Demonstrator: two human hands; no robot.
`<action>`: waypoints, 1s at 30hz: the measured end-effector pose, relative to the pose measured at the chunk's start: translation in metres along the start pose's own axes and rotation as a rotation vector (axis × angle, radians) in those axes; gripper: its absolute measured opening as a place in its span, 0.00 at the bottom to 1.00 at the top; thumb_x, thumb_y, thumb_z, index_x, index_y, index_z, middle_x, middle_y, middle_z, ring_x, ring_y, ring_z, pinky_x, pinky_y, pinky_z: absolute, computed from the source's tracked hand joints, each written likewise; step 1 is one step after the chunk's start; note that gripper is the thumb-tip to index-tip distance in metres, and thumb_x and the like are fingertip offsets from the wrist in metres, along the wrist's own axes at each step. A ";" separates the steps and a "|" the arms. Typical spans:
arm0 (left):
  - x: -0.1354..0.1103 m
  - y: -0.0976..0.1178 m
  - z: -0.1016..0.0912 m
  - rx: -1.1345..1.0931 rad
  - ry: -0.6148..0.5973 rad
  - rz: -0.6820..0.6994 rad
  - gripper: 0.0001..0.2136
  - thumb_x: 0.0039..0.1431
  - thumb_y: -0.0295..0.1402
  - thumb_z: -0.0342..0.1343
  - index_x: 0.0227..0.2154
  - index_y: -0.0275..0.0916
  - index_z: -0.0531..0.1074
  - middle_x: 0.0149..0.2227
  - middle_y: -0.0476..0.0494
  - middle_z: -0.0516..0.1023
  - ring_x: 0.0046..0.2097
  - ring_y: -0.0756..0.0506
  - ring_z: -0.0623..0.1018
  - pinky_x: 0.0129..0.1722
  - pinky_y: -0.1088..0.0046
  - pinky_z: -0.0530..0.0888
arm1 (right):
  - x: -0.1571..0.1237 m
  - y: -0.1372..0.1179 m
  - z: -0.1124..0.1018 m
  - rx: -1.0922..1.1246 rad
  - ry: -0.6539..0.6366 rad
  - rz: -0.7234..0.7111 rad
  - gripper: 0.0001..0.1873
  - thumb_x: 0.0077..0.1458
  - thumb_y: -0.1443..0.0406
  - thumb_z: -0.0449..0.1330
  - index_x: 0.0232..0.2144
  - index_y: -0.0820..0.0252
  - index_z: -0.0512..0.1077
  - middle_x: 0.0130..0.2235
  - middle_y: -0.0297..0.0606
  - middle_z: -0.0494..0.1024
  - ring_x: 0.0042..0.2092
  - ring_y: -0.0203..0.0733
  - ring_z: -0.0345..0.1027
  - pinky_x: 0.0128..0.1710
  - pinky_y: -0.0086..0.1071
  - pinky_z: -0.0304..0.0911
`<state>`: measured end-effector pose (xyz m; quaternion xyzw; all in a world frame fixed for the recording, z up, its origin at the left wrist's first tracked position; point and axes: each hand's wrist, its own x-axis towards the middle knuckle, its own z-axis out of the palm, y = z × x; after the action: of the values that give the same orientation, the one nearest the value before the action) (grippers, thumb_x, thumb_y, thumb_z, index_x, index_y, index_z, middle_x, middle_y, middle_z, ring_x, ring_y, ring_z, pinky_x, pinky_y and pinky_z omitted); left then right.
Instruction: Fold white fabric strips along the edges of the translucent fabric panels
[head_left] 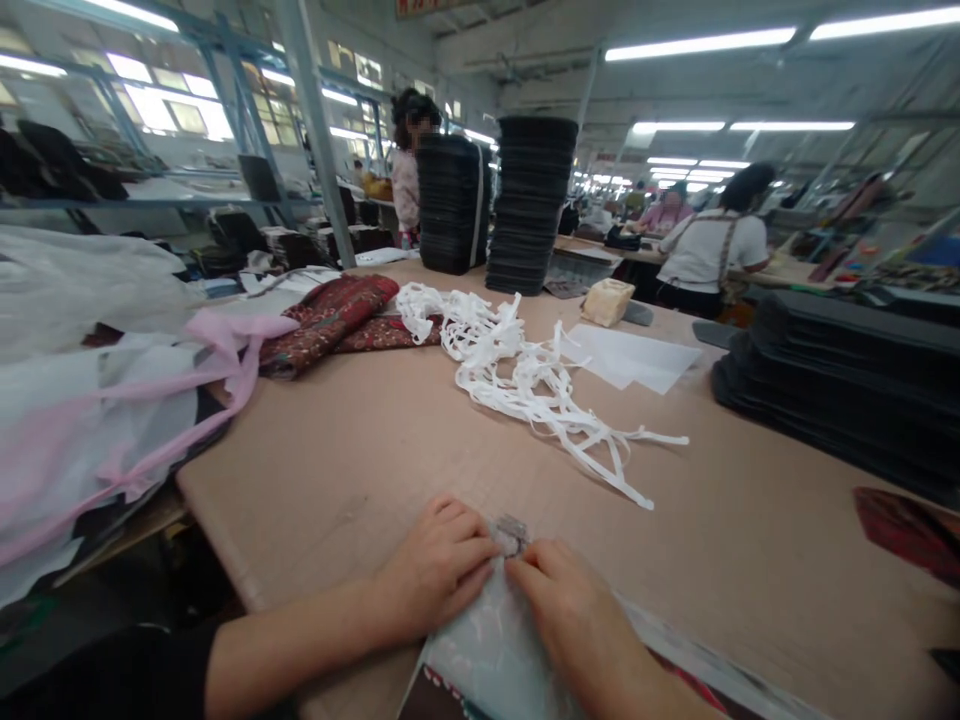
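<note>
A pale, slightly shiny sheet [491, 640] lies at the table's near edge, over a dark patterned piece [439, 692] with red and white marks. My left hand [442, 560] rests at its upper left edge, fingers together and bent onto it; the thumb is hidden. From the right, my right hand [562, 595] pinches the upper edge between thumb and fingers. Between both sets of fingertips sits a small, crumpled, see-through bit [511, 533], too blurred to name. Beyond the hands lies a tangled heap of white strips [517, 370].
Red patterned cloth [330, 320] and a pile of white and pink sheeting [150, 400] lie left. Black stacked pieces [532, 200] stand at the back, more [840, 390] at right. White paper [634, 358] lies behind the strips. Several people work farther off.
</note>
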<state>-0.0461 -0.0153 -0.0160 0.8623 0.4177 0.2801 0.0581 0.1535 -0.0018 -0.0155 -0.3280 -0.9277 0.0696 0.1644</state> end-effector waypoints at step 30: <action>0.006 0.000 0.010 -0.236 0.052 -0.323 0.05 0.50 0.26 0.56 0.30 0.38 0.66 0.29 0.51 0.71 0.34 0.48 0.69 0.36 0.71 0.64 | 0.022 0.017 -0.008 0.262 -0.039 -0.086 0.11 0.54 0.76 0.48 0.33 0.59 0.65 0.33 0.36 0.69 0.36 0.41 0.63 0.35 0.33 0.60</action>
<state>-0.0385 -0.0095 -0.0218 0.7637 0.5163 0.3365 0.1923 0.1504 0.0253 -0.0059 -0.2621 -0.9269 0.1893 0.1907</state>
